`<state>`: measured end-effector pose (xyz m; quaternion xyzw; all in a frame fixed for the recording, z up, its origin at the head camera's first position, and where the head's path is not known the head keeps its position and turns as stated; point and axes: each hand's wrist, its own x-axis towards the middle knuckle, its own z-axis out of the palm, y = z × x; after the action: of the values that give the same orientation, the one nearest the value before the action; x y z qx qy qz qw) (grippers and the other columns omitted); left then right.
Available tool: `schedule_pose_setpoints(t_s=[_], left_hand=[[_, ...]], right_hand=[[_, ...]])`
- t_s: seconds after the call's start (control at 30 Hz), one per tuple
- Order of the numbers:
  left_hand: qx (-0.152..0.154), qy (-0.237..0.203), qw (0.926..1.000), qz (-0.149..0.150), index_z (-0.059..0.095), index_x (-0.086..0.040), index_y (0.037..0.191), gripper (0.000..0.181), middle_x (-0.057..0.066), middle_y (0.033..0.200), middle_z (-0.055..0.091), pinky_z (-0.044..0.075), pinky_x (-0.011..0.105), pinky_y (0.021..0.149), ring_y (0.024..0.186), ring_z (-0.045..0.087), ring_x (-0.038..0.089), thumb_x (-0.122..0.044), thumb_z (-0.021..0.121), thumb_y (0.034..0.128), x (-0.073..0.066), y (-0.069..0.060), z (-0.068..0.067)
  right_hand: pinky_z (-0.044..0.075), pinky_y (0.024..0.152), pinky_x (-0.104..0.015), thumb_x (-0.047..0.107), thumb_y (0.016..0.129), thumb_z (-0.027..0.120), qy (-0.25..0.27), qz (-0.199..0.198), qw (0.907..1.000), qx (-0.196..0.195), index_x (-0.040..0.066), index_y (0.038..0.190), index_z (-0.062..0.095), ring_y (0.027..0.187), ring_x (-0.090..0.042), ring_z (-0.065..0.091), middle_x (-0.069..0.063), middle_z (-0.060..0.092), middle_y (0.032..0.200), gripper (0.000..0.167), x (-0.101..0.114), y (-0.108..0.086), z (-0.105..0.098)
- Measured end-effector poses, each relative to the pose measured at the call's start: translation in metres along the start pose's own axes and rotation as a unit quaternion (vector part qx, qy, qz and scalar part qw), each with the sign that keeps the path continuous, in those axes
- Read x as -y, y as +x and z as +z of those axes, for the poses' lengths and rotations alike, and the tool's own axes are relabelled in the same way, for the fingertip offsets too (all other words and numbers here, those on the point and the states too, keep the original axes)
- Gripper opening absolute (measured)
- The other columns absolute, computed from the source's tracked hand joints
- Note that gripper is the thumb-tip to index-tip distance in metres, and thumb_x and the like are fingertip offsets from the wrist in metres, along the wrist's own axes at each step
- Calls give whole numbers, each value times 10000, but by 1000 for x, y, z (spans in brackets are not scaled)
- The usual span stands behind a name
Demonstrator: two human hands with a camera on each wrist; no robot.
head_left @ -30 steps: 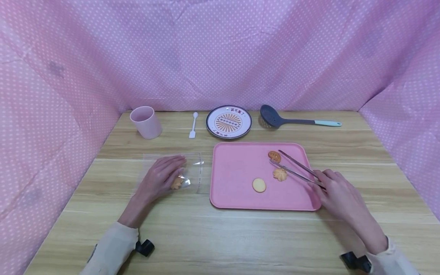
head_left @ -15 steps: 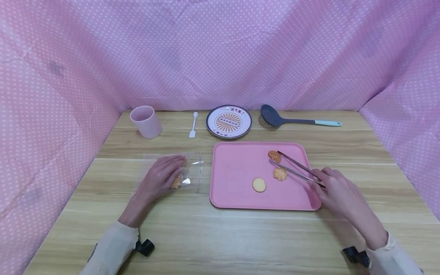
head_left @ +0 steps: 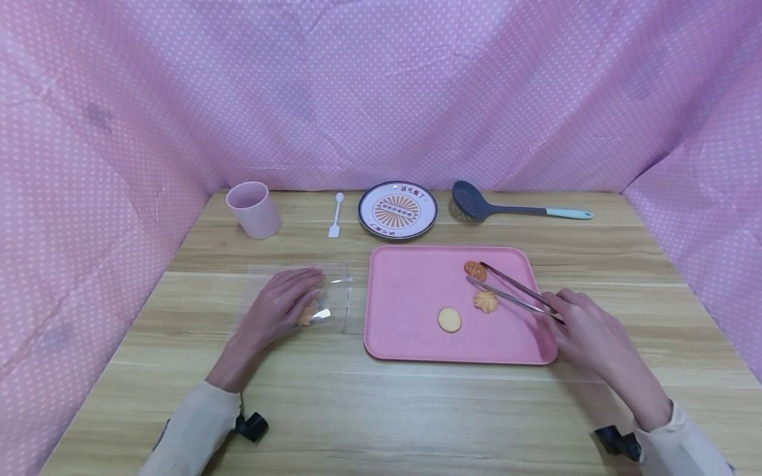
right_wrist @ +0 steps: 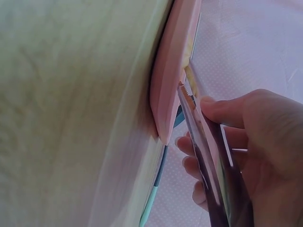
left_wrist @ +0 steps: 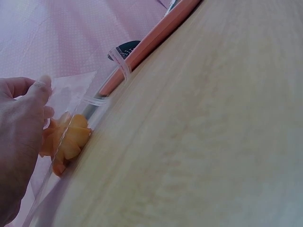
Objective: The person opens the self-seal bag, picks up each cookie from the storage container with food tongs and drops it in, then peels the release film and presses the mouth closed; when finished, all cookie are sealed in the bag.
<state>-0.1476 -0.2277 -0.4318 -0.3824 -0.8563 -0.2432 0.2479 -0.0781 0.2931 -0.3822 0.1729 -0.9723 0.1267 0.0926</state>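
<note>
My right hand (head_left: 586, 334) grips metal tongs (head_left: 524, 291) over the right side of a pink tray (head_left: 405, 297). The tongs' spread tips lie either side of a brown pretzel-shaped cookie (head_left: 475, 270). A flower-shaped cookie (head_left: 485, 302) sits just below the near tong arm, and a round pale cookie (head_left: 449, 320) lies further left. On the table left of the tray, my left hand (head_left: 278, 304) pinches the film of a clear plastic bag (head_left: 337, 291) between thumb and finger. Inside the bag are golden cookies (left_wrist: 71, 137), partly hidden by the hand; their number is unclear.
Along the back stand a pink cup (head_left: 254, 211), a small white spatula-ended stick (head_left: 336, 217), a patterned plate (head_left: 397, 210) and a dark skimmer (head_left: 476, 205) with a mint handle end. A pink dotted curtain (head_left: 381, 92) borders the wooden table (head_left: 417, 416).
The far tong tip has shifted slightly left, nearer the pretzel-shaped cookie, narrowing the gap between the tips. My left hand and the bag stay in nearly the same place.
</note>
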Motion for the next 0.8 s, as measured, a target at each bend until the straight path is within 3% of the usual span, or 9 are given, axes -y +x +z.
schedule_pose_setpoints(t_s=[0.2,0.4,0.8], left_hand=[[73,-49,9999,-148,707,-6,1270,376,165,1305,691,463,485,1076,1213,640,358,-20,742,896,-1,0,0],[38,-85,9999,-112,709,-5,1263,372,170,1299,692,476,525,1048,1203,645,372,-7,736,892,-1,0,0],[-22,-108,9999,-85,725,-6,1225,349,160,1263,711,487,494,1038,1184,656,354,-7,756,877,-3,2,0]], right_hand=[[507,498,-426,78,886,759,-12,-53,10000,-52,-71,1152,707,725,-262,567,-108,615,895,310,-2,-1,1],[474,498,-368,88,883,773,16,-33,10000,-87,-76,1162,704,731,-239,549,-120,629,928,330,-1,1,3],[513,550,-398,50,860,782,81,-303,9991,-281,-74,1121,719,750,-249,566,-116,648,912,295,6,7,8]])
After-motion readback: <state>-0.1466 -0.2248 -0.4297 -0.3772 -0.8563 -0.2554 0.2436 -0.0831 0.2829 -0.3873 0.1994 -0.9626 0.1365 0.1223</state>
